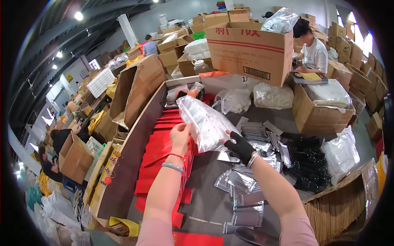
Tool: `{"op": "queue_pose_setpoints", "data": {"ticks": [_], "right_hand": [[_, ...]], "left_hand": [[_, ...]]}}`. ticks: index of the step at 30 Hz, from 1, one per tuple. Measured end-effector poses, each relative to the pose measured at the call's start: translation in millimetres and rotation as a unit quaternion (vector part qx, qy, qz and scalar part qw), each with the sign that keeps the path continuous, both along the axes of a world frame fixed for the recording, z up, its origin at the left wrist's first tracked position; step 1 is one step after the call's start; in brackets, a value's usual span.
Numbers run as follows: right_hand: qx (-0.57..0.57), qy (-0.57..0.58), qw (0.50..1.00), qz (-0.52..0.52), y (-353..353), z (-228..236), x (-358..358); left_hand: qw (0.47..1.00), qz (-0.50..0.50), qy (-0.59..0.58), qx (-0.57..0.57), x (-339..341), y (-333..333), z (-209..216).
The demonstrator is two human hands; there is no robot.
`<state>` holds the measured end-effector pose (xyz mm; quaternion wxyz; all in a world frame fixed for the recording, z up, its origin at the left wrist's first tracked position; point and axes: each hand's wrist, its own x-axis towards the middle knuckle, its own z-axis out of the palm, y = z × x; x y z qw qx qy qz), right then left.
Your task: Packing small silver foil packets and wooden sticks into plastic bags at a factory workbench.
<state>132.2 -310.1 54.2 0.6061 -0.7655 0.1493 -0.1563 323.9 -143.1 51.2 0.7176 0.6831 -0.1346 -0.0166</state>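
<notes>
Above the middle of the table I hold up a clear plastic bag (pixel 207 125) with whitish contents that I cannot make out. My left hand (pixel 180 134) pinches its left edge. A bracelet and a red band circle that wrist. My right hand (pixel 240 148), in a black fingerless glove, grips the bag's lower right side. Overlapping red packets (pixel 158 164) lie under and left of my left forearm. Below my right hand are piles of small silvery flat packets (pixel 242 180). Just right of them is a heap of black items in glossy wrap (pixel 305 164).
A tall wooden side board (pixel 123 176) bounds the table's left. A large carton (pixel 248 51) stands at the back. Bagged goods (pixel 273 95) lie below it. At right are an open carton (pixel 324 110) and a box of packed brown sheets (pixel 336 209). Another person (pixel 315 55) works behind.
</notes>
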Motion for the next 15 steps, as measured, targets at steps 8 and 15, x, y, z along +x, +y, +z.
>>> {"op": "queue_pose_setpoints", "data": {"ticks": [8, 15], "right_hand": [[0.004, -0.025, 1.0, -0.002, -17.7, -5.9, -0.2], [-0.214, 0.003, 0.976, -0.03, -21.4, -47.7, -19.4]], "left_hand": [[0.994, -0.094, -0.052, 0.023, -0.7, -68.3, 38.4], [0.954, 0.017, -0.295, 0.048, 18.1, -75.7, 116.9]]}}
